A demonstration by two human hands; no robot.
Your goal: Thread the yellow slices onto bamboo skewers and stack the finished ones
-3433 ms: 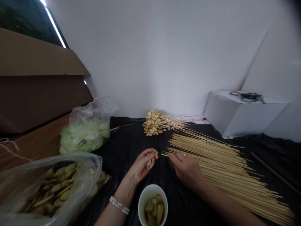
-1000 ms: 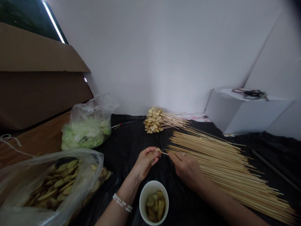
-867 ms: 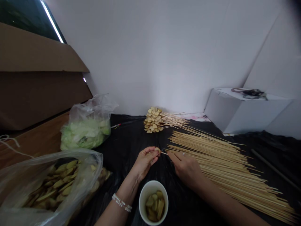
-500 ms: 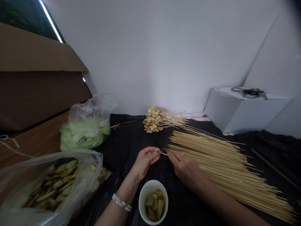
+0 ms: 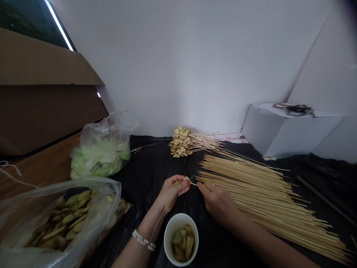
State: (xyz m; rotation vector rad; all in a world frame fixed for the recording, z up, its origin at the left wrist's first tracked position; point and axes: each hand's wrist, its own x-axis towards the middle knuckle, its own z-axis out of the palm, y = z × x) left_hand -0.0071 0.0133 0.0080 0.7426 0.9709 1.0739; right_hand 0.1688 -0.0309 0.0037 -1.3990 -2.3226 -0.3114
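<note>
My left hand [image 5: 173,190] pinches a small yellow food slice [image 5: 186,179] between thumb and fingertips. My right hand [image 5: 216,201] holds a thin bamboo skewer [image 5: 194,184], its tip meeting the slice. Under my right hand lies a wide spread of loose bamboo skewers [image 5: 267,204]. A white bowl [image 5: 169,238] of similar slices in liquid stands just below my hands. Farther ahead lies a bunch of skewers [image 5: 180,143] threaded with golden slices.
To the left are a plastic bag of yellow-green slices [image 5: 60,219] and a bag of pale green leaves [image 5: 97,158] on a wooden surface [image 5: 36,160]. A cardboard box [image 5: 41,93] rises behind them. Black plastic sheeting [image 5: 147,163] covers the work surface; a white box [image 5: 290,132] stands at the back right.
My right hand has moved slightly left, bringing the skewer tip up to the slice. My left hand has turned the slice upward since the earliest frame.
</note>
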